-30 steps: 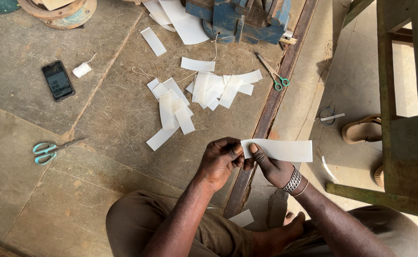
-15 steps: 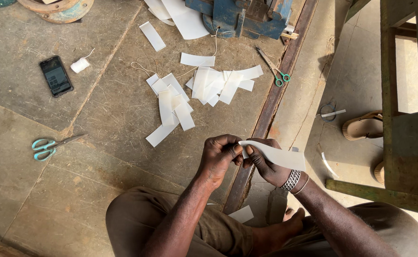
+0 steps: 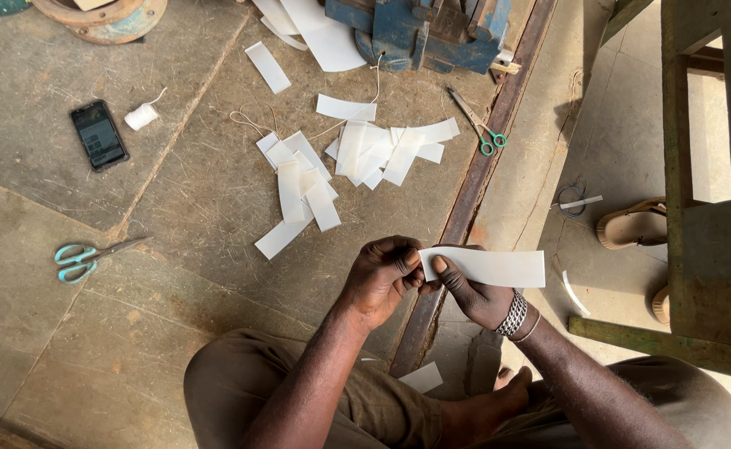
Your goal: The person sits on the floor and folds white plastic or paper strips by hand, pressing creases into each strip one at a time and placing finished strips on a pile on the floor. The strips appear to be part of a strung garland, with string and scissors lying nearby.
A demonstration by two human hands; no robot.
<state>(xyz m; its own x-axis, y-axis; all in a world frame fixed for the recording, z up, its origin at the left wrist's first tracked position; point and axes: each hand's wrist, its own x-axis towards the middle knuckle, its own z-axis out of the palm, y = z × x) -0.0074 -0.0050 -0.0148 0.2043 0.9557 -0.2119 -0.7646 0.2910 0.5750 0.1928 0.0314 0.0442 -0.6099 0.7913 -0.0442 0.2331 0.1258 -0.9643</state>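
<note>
Both my hands hold one white paper strip (image 3: 498, 268) flat in front of me, above my knees. My left hand (image 3: 380, 278) pinches its left end, fingers curled. My right hand (image 3: 475, 293), with a metal bracelet at the wrist, grips the same end from below, thumb on top. The strip reaches out to the right, level. On the concrete floor beyond my hands lie two loose heaps of similar white strips (image 3: 303, 185) (image 3: 386, 150).
Teal-handled scissors (image 3: 83, 258) lie at left; a second, smaller pair of scissors (image 3: 480, 125) lies by a rusty rail (image 3: 465, 216). A black phone (image 3: 98, 135) and a thread spool (image 3: 141, 116) sit far left. A blue metal block (image 3: 415, 29) is at the top, a sandal (image 3: 632, 224) and a wooden frame (image 3: 706, 249) at right.
The strip tilted downward half a second ago and is now level again, shifted slightly lower in my hands. Both hands kept their grip.
</note>
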